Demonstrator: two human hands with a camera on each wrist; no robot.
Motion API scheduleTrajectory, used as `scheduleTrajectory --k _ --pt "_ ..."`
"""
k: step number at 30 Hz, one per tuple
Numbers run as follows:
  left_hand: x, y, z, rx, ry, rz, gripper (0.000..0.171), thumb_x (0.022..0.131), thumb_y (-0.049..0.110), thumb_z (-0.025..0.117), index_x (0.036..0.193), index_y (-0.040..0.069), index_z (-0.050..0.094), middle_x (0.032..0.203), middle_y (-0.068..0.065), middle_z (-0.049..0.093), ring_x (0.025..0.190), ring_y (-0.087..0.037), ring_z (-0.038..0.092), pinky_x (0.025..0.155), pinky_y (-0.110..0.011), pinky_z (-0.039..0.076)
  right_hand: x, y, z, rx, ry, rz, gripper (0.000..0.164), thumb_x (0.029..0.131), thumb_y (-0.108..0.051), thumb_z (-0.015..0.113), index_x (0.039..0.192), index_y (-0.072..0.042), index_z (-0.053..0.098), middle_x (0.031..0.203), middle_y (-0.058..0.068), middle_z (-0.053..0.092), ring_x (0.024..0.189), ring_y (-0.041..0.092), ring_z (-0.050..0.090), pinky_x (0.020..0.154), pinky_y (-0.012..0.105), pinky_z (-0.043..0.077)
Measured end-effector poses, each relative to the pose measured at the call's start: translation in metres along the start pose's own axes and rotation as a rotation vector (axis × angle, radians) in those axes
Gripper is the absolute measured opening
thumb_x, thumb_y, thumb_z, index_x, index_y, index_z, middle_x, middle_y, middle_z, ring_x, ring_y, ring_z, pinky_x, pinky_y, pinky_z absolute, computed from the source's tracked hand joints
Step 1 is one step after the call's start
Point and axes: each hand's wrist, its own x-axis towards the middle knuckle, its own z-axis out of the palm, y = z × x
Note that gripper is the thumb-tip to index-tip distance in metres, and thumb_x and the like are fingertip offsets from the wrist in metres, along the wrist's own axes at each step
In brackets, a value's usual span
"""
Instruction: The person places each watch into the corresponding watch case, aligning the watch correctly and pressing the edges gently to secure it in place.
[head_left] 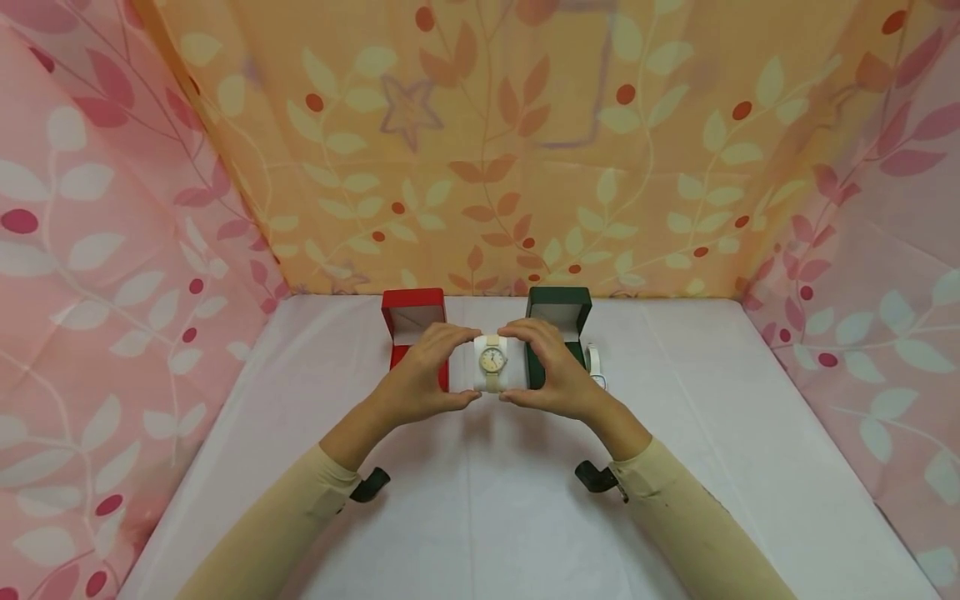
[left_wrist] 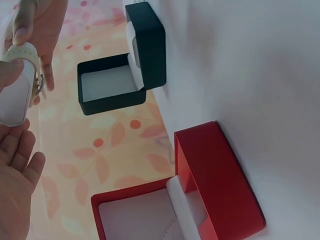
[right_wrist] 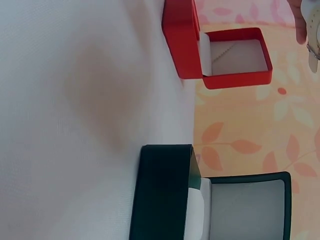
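Note:
A wristwatch (head_left: 492, 359) with a round pale dial and cream strap is wrapped around a white cushion (left_wrist: 14, 97). Both hands hold it up in the middle of the head view, dial facing the camera. The left hand (head_left: 423, 375) grips the cushion's left end, thumb below and fingers above. On the other end, the right hand (head_left: 553, 373) grips in the same way. From the left wrist view, the strap's buckle shows at the cushion's side. Behind the hands stand an open red box (head_left: 414, 310) and an open dark green box (head_left: 559, 307).
A second watch (head_left: 596, 367) with a white strap lies just right of the green box. A white cushion (right_wrist: 195, 215) sits inside the green box. White cloth (head_left: 472, 517) covers the table, and patterned curtains (head_left: 487, 150) enclose it at the back and both sides.

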Motion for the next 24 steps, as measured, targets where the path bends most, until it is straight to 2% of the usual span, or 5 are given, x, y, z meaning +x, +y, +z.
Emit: scheduleTrajectory --k 4,16,21,24 --pt "-0.0012 -0.0013 -0.0006 0.009 -0.001 -0.016 0.084 0.075 0.027 0.093 0.145 0.009 0.051 0.141 -0.003 0.058 0.133 -0.020 0.047 0.105 -0.043 0.053 0.0014 -0.0008 0.0006 -0.016 -0.001 -0.005 0.086 0.071 -0.024 0.095 0.143 -0.011 0.050 0.141 0.006 0.053 0.134 0.024 0.045 0.120 0.054 0.026" --pt "-0.0010 -0.0025 -0.0015 0.000 0.010 0.010 0.081 0.074 0.024 0.094 0.141 0.004 0.054 0.135 -0.006 0.061 0.129 -0.021 0.049 0.103 -0.043 0.053 0.0043 -0.0009 0.0071 -0.019 -0.004 0.003 0.079 0.074 -0.026 0.090 0.140 -0.013 0.050 0.141 0.003 0.053 0.133 0.021 0.045 0.118 0.051 0.027" --pt "-0.0041 -0.0036 0.0002 0.015 -0.009 -0.006 0.080 0.075 0.025 0.093 0.142 0.004 0.054 0.137 -0.007 0.060 0.130 -0.022 0.049 0.102 -0.043 0.054 0.0013 -0.0035 0.0074 -0.009 -0.030 0.055 0.080 0.075 -0.026 0.092 0.143 -0.015 0.050 0.144 0.002 0.052 0.137 0.022 0.043 0.119 0.055 0.027" --pt "-0.0058 -0.0052 0.0011 0.035 -0.028 -0.025 0.081 0.075 0.027 0.093 0.142 0.005 0.053 0.137 -0.006 0.059 0.130 -0.021 0.048 0.102 -0.042 0.054 -0.0014 -0.0058 0.0084 0.018 -0.038 0.103 0.080 0.077 -0.026 0.092 0.145 -0.019 0.049 0.147 0.001 0.051 0.138 0.022 0.042 0.117 0.057 0.031"
